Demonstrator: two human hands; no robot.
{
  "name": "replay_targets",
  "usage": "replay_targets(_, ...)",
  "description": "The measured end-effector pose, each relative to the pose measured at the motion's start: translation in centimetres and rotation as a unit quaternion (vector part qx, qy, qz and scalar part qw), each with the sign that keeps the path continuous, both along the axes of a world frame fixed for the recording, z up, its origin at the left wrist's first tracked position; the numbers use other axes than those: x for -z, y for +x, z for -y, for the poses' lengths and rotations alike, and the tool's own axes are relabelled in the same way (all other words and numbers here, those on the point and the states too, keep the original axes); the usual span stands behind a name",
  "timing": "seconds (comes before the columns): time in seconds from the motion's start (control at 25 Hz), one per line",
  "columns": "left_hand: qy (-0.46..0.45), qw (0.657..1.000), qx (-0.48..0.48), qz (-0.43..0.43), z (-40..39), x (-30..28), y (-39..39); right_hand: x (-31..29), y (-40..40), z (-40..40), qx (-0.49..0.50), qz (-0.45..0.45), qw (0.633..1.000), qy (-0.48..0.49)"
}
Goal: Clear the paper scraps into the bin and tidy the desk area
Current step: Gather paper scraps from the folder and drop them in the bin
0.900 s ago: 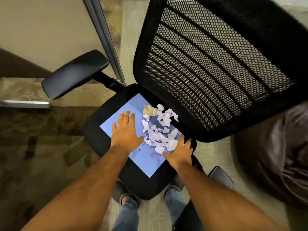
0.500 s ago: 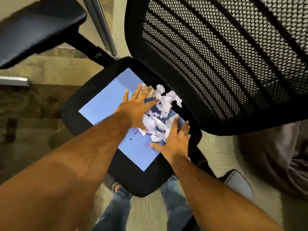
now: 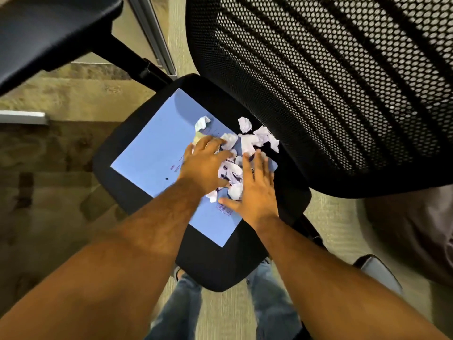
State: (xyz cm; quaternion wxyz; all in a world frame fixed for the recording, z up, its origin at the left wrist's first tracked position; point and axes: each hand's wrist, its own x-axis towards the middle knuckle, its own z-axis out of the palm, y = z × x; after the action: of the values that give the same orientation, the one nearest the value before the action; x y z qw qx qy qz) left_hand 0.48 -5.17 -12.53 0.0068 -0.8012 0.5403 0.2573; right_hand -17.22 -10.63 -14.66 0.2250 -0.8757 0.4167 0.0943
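no text can be read with certainty. the blue sheet (image 3: 152,153) on the chair seat, near the middle of the frame, has two short dark printed words beside the left hand (image 3: 203,165) and a purple stamp (image 3: 224,209) under the right hand (image 3: 257,192), but all of them are too small and blurred to read.

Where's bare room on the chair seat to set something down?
Free: the blue sheet left of the left hand, out to its left corner, and the bare seat at the near edge. Crowded: the paper scraps between both hands, right hand, toward the mesh backrest.
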Motion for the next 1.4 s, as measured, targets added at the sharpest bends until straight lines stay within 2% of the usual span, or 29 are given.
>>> replay_targets(0.16, -0.059, 0.997, -0.047, -0.016, -3.1, 0.5, -1.2, 0.5, 1.7, -1.0, -0.037, -0.013, 0.999, -0.006)
replay_targets(0.36, -0.119, 0.987, -0.100, -0.044, -5.4, 1.9, -2.2, 1.4, 0.9, -2.9, -0.049, 0.078, 0.994, -0.059)
replay_targets(0.48, -0.138, 0.987, -0.078, -0.040, -5.8, 2.4, -2.4, 1.8, 1.1, -3.2, -0.015, 0.082, 0.995, -0.053)
replay_targets(0.64, -0.140, 0.981, -0.110, -0.083, -5.7, 1.8, -2.0, 1.8, 2.0, -0.7, -0.066, 0.098, 0.993, -0.013)
replay_targets(0.72, -0.152, 0.962, -0.201, -0.109, -6.0, 1.1, -1.3, 1.3, 2.0, 0.5, -0.078, 0.114, 0.990, 0.014)
replay_targets(0.76, -0.161, 0.942, -0.266, -0.124, -6.1, 0.7, -0.8, 1.0, 1.9, 0.8, -0.048, 0.131, 0.990, 0.035)
replay_targets(0.84, -0.171, 0.895, -0.384, -0.152, -6.2, -0.1, 0.2, 0.2, 1.6, 0.8, 0.071, 0.189, 0.976, 0.085)
replay_targets(0.92, -0.178, 0.862, -0.444, -0.165, -6.4, -0.9, 1.0, -0.9, 1.3, -0.2, 0.160, 0.255, 0.948, 0.104)
replay_targets(1.0, -0.192, 0.845, -0.466, -0.178, -6.7, -1.5, 1.3, -1.6, 1.2, -1.8, 0.159, 0.276, 0.944, 0.088)
replay_targets(1.16, -0.187, 0.843, -0.470, -0.184, -8.7, -1.8, 0.5, -1.5, 1.6, -5.9, 0.045, 0.178, 0.979, 0.085)
replay_targets(1.24, -0.189, 0.834, -0.486, -0.178, -10.1, -1.7, 0.0, -0.9, 1.8, -7.1, 0.022, 0.141, 0.986, 0.082)
replay_targets(1.32, -0.193, 0.816, -0.513, -0.183, -11.5, -1.4, -0.5, -0.1, 1.9, -7.7, 0.005, 0.108, 0.993, 0.054)
replay_targets(1.4, -0.193, 0.784, -0.550, -0.213, -12.7, -1.0, -0.8, 0.5, 2.0, -8.0, -0.032, 0.087, 0.996, 0.009)
